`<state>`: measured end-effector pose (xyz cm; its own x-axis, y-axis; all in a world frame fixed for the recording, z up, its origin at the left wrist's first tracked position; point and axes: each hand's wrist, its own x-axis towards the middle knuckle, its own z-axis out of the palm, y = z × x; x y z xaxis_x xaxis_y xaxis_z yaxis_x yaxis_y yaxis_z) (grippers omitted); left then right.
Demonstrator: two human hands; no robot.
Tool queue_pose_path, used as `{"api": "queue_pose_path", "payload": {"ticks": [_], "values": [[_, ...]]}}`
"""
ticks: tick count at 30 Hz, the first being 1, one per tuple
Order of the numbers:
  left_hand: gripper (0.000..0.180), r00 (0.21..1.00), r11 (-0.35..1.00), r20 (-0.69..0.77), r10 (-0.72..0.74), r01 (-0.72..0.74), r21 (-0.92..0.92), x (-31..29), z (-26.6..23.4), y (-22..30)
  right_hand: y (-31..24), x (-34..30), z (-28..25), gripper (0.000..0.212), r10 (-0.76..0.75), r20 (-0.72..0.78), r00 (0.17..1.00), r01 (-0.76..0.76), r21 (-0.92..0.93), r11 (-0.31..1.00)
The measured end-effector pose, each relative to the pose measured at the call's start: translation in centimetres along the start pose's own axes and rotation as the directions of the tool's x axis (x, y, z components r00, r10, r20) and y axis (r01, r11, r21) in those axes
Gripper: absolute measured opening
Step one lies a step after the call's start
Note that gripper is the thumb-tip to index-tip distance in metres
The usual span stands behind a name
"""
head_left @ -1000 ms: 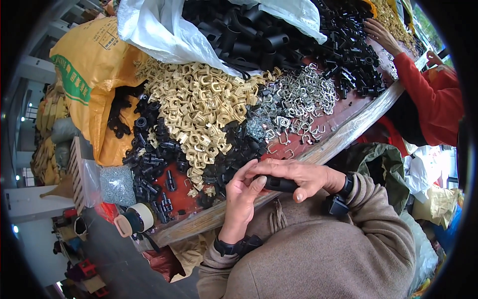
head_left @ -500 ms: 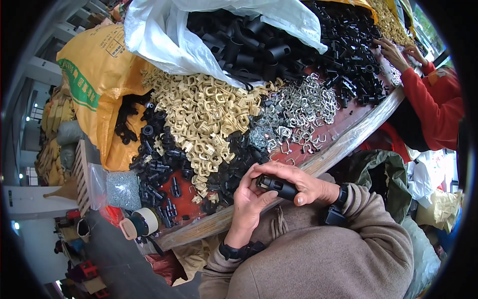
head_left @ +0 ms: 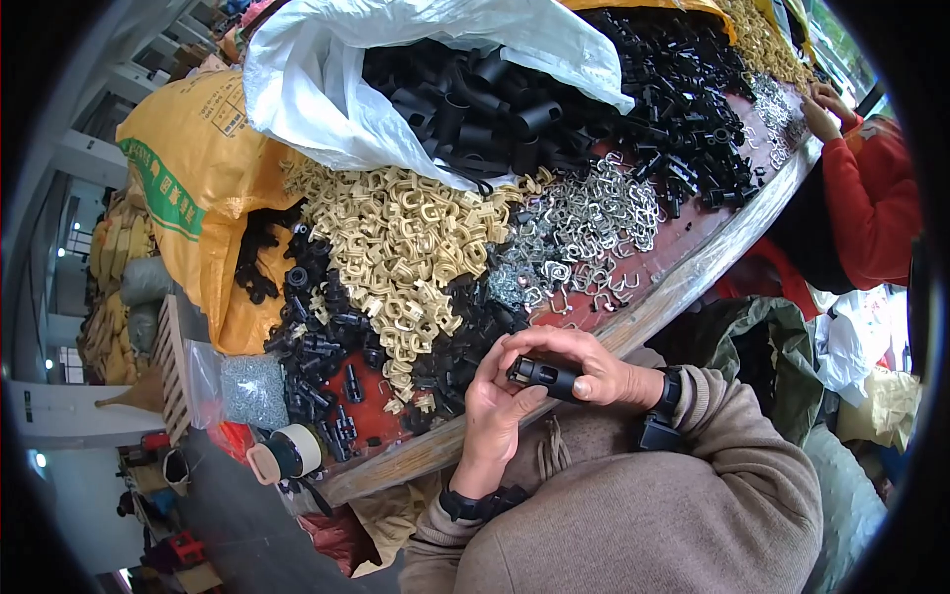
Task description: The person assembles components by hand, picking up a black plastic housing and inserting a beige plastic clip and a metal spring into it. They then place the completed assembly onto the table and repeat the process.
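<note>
Between my two hands, above the near edge of the table, is a black plastic cylinder (head_left: 547, 376) with a slot cut in its side. My right hand (head_left: 612, 374) is closed round its right end, thumb on top and fingers over the far side. My left hand (head_left: 488, 414) grips the left end, its thumb just below the cylinder and its fingers meeting those of the right hand. A small fitting shows in the left end; its details are too small to tell. Just beyond my hands lie black plastic parts (head_left: 435, 361) and silver bent metal clips (head_left: 604, 213).
Tan plastic pieces (head_left: 406, 238) are heaped mid-table. A white sack (head_left: 307, 99) of black cylinders stands behind, a yellow sack (head_left: 188, 129) to its left. A wooden rail (head_left: 683, 272) edges the table. At far right a co-worker's red sleeve (head_left: 866, 198) reaches in.
The black cylinder has tilted slightly in my hands, which stay in nearly the same place. The co-worker's hands have moved rightward, closer together. The table scene has shifted slightly in view.
</note>
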<state>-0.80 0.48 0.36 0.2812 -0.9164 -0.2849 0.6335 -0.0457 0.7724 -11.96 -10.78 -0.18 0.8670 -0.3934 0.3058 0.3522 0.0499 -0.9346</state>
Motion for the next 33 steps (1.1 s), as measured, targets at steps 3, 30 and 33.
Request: {"api": "queue_pose_path", "payload": {"ticks": [3, 30, 33], "values": [[0.073, 1.0, 1.0, -0.006, -0.009, 0.009, -0.029, 0.1, 0.0, -0.2, 0.1, -0.1, 0.0, 0.084, 0.011, -0.031, 0.999, -0.009, 0.068, 0.998], [0.041, 0.653, 0.333, -0.296, 0.698, 0.07, 0.94, -4.8, -8.3, 8.1, -9.8, -14.2, -12.6, 0.056, 0.355, -0.325, 0.876, -0.47, -0.416, 0.778], [0.03, 0.68, -0.137, -0.05, 0.732, 0.218, 0.966, -4.7, -10.4, 9.1, -9.0, -24.2, -15.5, 0.049, 0.645, -0.553, 0.527, -0.848, -0.383, 0.365]]}}
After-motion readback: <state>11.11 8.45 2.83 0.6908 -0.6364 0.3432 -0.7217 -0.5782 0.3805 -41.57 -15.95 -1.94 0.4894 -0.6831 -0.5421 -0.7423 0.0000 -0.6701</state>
